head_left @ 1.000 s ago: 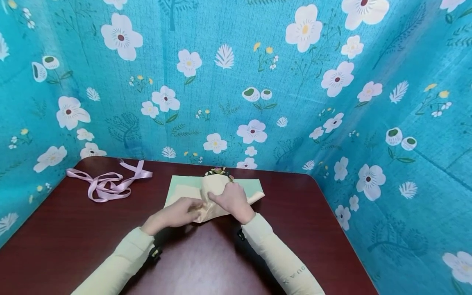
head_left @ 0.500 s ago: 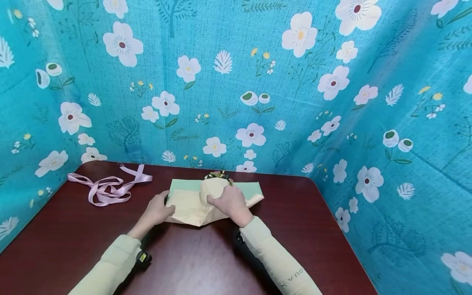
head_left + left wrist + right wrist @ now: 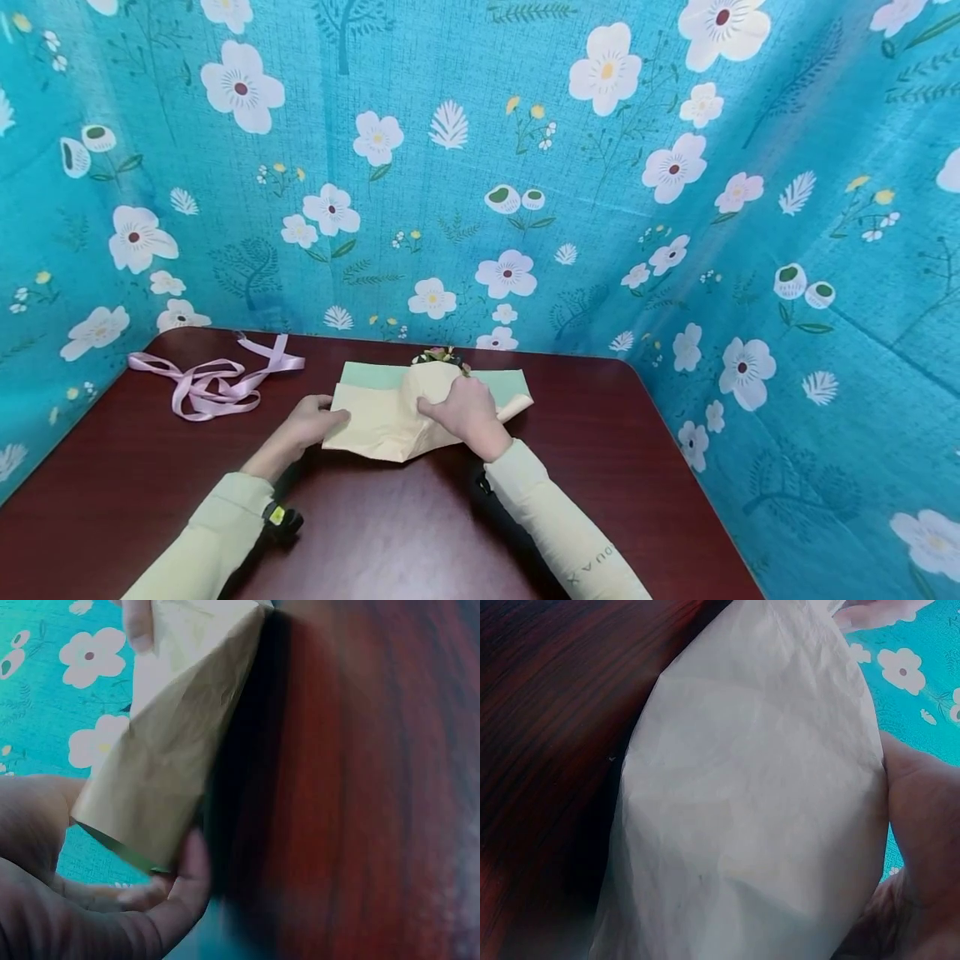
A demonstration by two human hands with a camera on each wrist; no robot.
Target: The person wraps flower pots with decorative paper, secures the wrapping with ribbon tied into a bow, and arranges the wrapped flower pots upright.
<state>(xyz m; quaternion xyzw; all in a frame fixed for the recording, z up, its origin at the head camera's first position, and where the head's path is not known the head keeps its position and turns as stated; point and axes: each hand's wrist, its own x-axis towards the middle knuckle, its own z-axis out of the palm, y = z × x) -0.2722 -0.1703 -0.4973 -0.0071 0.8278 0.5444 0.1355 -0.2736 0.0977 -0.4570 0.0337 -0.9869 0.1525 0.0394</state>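
Observation:
A sheet of wrapping paper [image 3: 367, 417], cream on one face and pale green on the other, lies on the table. Its cream part is folded over a small bunch of flowers [image 3: 438, 355], whose pink and green heads poke out at the far side; the stems are hidden. My right hand [image 3: 471, 410] grips the folded paper around the bunch, thumb on top. At the left edge of the sheet, my left hand [image 3: 303, 422] holds the paper between thumb and fingers. In the left wrist view, the paper's end [image 3: 142, 810] stands lifted off the table within that hand.
A loosely looped pink ribbon [image 3: 217, 385] lies at the back left of the dark red table [image 3: 600, 467]. Behind the table and along its sides hangs a blue flowered cloth [image 3: 450, 208].
My left hand has gone from the middle of the paper to its left edge and drawn that edge slightly left and nearer. The right hand keeps its grip in about the same place.

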